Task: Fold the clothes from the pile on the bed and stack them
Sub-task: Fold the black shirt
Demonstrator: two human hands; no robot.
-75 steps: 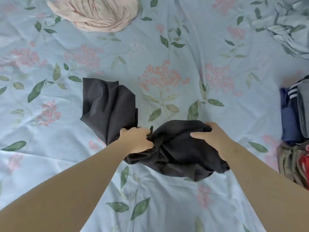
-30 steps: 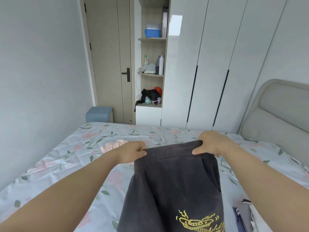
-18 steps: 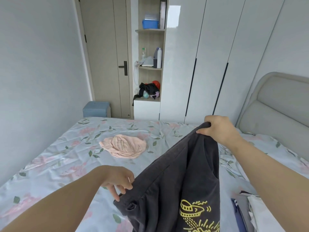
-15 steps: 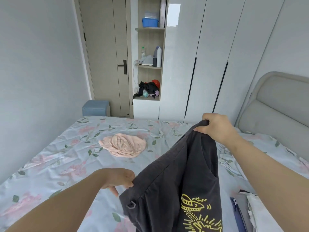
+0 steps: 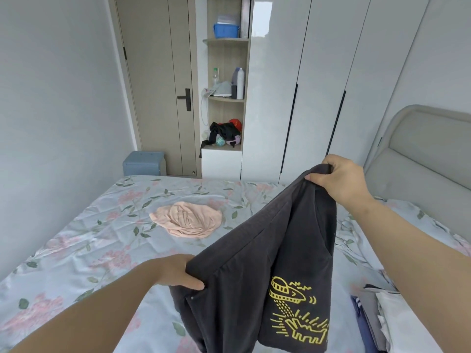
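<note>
A: Where are the shorts?

B: The dark grey shorts (image 5: 267, 263) hang in the air above the bed (image 5: 76, 245), stretched on a slant between both hands. The right hand (image 5: 341, 179) is the higher one, its fingers (image 5: 328, 167) curled round one end of the waistband. The left hand (image 5: 178, 272) is lower and nearer, thumb on the front of the cloth and the other fingers hidden behind it, pinching the other end.

A: Any containers?

B: A blue basket (image 5: 226, 30) stands on the top shelf of the open niche between the door (image 5: 163, 85) and the white wardrobe (image 5: 318, 85). Something pale rises out of it; I cannot tell what. On the shelf below stands a white bottle (image 5: 240, 82). On the lowest shelf lies a heap of dark clothes (image 5: 224, 132) with something red behind it. A blue-grey box (image 5: 144, 163) sits on the floor by the door.

A: Anything readable?

B: The shorts carry a yellow print (image 5: 293, 312) on one leg: a line drawing of a flying saucer with rays over a dog-like figure. The bottle's label is too small to read.

A: And other clothes?

B: A crumpled pink garment (image 5: 187, 221) lies on the floral sheet, well apart from the shorts. A stack of folded clothes (image 5: 382, 317) sits at the lower right, under the right arm.
</note>
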